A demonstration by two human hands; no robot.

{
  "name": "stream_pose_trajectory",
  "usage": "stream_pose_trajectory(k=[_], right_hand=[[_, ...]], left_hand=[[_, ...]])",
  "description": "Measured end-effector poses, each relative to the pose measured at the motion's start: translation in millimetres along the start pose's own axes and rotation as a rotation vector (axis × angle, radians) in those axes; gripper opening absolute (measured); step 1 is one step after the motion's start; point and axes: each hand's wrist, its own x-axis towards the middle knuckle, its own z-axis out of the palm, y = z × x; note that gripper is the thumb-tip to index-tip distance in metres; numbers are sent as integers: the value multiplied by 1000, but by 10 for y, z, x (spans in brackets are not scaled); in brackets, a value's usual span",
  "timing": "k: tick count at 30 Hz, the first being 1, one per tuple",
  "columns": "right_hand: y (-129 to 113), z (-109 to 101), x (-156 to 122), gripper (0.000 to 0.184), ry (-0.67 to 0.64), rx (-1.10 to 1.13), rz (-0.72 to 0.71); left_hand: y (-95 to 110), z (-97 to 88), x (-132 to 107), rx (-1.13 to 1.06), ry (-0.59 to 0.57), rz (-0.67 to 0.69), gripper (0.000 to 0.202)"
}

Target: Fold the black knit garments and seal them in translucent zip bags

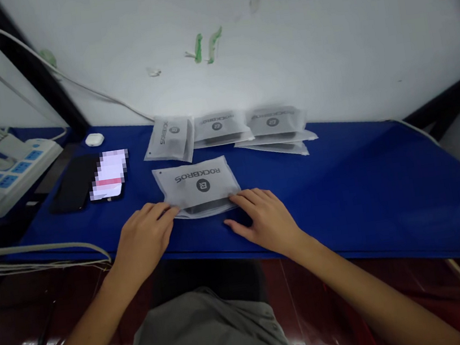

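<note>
A frosted zip pouch (197, 185) printed "ROCKBROS" lies on the blue tabletop in front of me, its lettering upside down to my view. Something dark shows through along its near edge. My left hand (146, 233) is at the pouch's near left corner, thumb and fingers closed together on it. At the near right corner, my right hand (262, 216) touches the pouch with its fingertips. Its thumb stands apart, over the blue surface. Behind lie more such pouches: a tilted one (170, 138), a middle one (221, 128) and overlapping ones (274, 123) at the right.
To the left are a lit phone (110, 175), a dark phone (75, 183) and a white earbud case (94, 139). A power strip (16, 174) with plugs sits farther left. White cables (44, 248) hang by the table's left edge. A wall (301, 42) rises behind the blue table (365, 193).
</note>
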Motion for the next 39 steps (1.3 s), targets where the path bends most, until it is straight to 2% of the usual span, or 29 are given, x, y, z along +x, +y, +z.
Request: stream_pose_trajectory(k=[3, 7, 12, 16, 20, 24, 28, 32, 36, 39], right_hand=[[-22, -68, -48, 32, 49, 33, -14], [-5, -168, -61, 20, 132, 43, -37], [49, -325, 13, 10, 251, 102, -25], [98, -493, 115, 9, 306, 183, 17], [160, -672, 219, 10, 306, 229, 56], [209, -780, 294, 5, 248, 251, 61], [235, -767, 332, 16, 176, 240, 33], [274, -711, 359, 15, 196, 225, 26], [297, -703, 401, 18, 199, 205, 51], [246, -720, 462, 29, 151, 201, 62]], left_hand=[[3, -93, 9, -107, 36, 8, 25], [17, -207, 71, -283, 117, -50, 25], [71, -299, 206, -336, 209, -158, 22], [111, -344, 313, -371, 296, -280, 14], [130, -359, 377, -425, 367, -393, 10], [106, -291, 388, -481, 370, -451, 12], [46, -199, 380, -517, 333, -490, 15], [15, -151, 377, -521, 327, -475, 22], [37, -101, 388, -571, 403, -569, 22], [53, -53, 404, -663, 467, -659, 17]])
